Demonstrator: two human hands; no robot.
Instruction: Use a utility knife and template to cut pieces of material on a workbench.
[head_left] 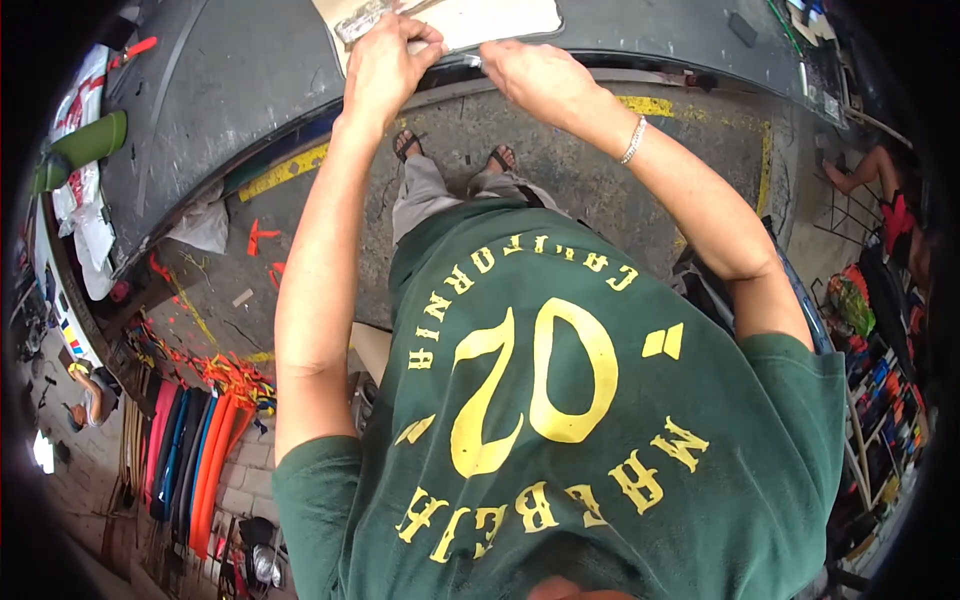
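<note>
Bare left arm [325,250]: nearly straight, running from the elbow [312,368] near 8 o'clock to the wrist [362,122] near 11. Left hand [383,58]: between 11 and 12 o'clock, back upward, fingers bent, thumb and forefinger drawn close together with tips toward 3. Bare right arm [690,195]: bent at the elbow [755,272] near 3 o'clock, forearm angled toward 11. Right hand [545,82]: between 12 and 1 o'clock, back upward, fingers curled and directed toward 10; fingertip closure cannot be determined. Hands near each other, not touching.
</note>
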